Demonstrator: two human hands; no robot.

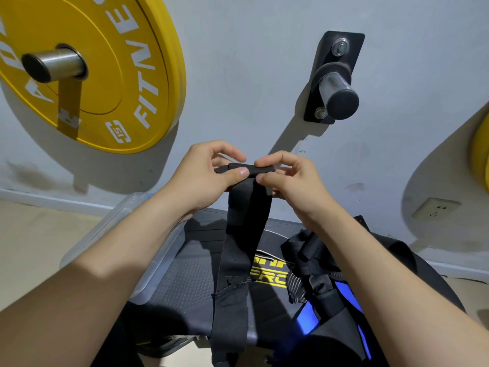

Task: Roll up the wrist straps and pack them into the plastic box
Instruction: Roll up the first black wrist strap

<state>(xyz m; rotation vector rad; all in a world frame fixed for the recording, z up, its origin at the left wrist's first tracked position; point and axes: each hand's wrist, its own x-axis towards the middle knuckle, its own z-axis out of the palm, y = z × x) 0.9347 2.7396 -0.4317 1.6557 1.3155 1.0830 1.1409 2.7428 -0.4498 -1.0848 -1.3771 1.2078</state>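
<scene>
Black wrist strap (239, 250) top end pinched between left hand (209, 176) and right hand (288, 178), rest hanging below.

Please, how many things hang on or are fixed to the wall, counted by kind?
yellow weight plates: 2 (one cut off by the right edge)
steel pegs: 2
wall socket: 1
total: 5

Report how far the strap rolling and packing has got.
Done: no rolled strap shows; the plastic box is largely hidden by the left arm. In hand: the left hand and right hand pinch the top end of one black strap, whose length hangs unrolled. Left: roll it, roll the loose pile of straps on the bench, pack all.
</scene>
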